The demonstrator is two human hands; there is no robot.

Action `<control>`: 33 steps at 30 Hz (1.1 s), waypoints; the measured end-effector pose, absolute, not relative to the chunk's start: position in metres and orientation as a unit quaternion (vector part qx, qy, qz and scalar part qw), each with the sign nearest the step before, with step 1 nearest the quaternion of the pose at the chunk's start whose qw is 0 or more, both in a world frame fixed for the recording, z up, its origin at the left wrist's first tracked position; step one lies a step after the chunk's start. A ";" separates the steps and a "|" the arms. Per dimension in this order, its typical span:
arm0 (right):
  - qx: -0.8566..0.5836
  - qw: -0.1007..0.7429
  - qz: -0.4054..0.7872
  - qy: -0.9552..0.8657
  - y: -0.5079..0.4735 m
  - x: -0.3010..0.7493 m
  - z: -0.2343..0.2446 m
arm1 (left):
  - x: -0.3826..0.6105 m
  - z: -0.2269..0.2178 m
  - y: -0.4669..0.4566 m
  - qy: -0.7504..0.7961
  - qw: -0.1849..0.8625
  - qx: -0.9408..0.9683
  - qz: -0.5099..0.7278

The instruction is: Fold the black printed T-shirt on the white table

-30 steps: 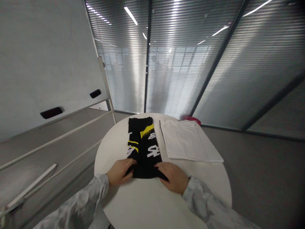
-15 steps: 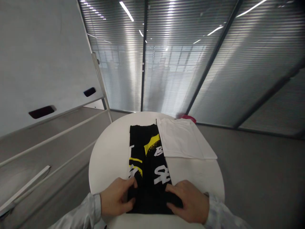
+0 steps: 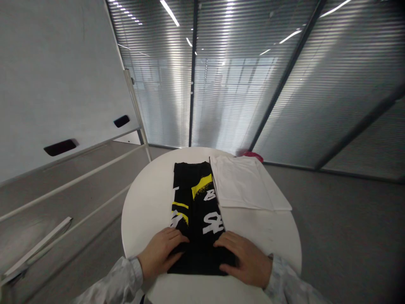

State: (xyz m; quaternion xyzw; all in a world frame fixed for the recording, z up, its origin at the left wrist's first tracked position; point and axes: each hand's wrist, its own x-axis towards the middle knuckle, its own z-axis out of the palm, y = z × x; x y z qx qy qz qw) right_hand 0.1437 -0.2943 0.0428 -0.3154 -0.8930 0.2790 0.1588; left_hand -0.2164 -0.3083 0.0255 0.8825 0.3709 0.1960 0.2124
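Note:
A black garment (image 3: 198,257) with yellow patches and white lettering lies folded into a long strip on the round white table (image 3: 142,198). My left hand (image 3: 164,251) rests on its near left edge, fingers lying over the cloth and the thumb apart from them. Across from it, my right hand (image 3: 245,257) touches the near right edge the same way, thumb lower than the fingers. Neither hand has visibly lifted any cloth. A white folded garment (image 3: 243,183) lies against the black one's far right side.
Something red (image 3: 253,155) shows behind the table's far right rim. A whiteboard on a frame (image 3: 63,84) stands at the left. Glass panels with blinds (image 3: 221,105) rise behind the table.
Both hands have shifted slightly away from me over the black garment, and their fingers lie flatter on it. The view has tilted a little.

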 end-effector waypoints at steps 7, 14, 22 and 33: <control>-0.344 0.175 0.322 -0.865 -0.290 0.140 0.036 | -0.225 0.039 -0.306 0.371 0.294 0.855 0.212; -0.400 0.255 0.387 -0.791 -0.232 0.130 0.060 | -0.232 0.082 -0.261 0.431 0.456 0.721 0.293; -0.444 0.313 0.423 -0.725 -0.072 0.087 0.063 | -0.232 0.077 -0.106 0.523 0.600 0.465 0.389; -0.534 0.310 0.294 -0.730 -0.002 0.083 0.049 | -0.222 0.048 -0.054 0.556 0.496 0.490 0.453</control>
